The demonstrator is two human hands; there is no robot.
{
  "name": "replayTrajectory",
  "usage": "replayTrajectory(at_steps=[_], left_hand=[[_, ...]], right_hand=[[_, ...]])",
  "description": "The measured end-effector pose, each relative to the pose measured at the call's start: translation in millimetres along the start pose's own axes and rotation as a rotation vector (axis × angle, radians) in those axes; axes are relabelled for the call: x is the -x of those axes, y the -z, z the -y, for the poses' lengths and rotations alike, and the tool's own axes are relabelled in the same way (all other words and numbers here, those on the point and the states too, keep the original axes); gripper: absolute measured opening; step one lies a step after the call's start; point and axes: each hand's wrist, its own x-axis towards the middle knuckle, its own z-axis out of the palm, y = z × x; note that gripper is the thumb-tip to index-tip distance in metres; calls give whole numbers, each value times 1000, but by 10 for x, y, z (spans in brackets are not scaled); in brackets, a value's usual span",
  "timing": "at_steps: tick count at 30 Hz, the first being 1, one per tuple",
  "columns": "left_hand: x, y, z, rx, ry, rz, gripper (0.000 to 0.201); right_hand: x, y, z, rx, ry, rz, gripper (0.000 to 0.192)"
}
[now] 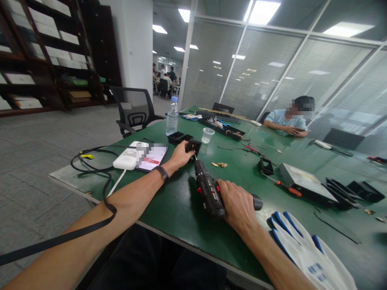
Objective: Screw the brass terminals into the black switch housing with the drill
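Observation:
My right hand (237,201) is wrapped round the grip of a black cordless drill (208,191) with red details. The drill points away from me, and its bit reaches a small black box (193,147). My left hand (181,155) grips that box at its left side, holding it on the table. Whether the bit touches a screw is too small to tell. Just behind the left hand sit more black boxes (175,137). A little pile of brass-coloured pieces (222,164) lies to the right of the held box.
A water bottle (172,117) and a clear plastic cup (207,135) stand behind the boxes. At left lie a phone (154,157), a white power bank (128,157) and a black strap. White-blue gloves (311,253), a screwdriver (288,188) and a metal-topped case (306,183) are at right. Another person sits across.

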Motion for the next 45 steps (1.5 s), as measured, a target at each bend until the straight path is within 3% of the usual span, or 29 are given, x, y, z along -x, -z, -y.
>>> replayTrajectory(at_steps=[45], left_hand=[[0, -8, 6, 7, -9, 2, 33]], right_hand=[[-6, 13, 12, -13, 5, 8, 30]])
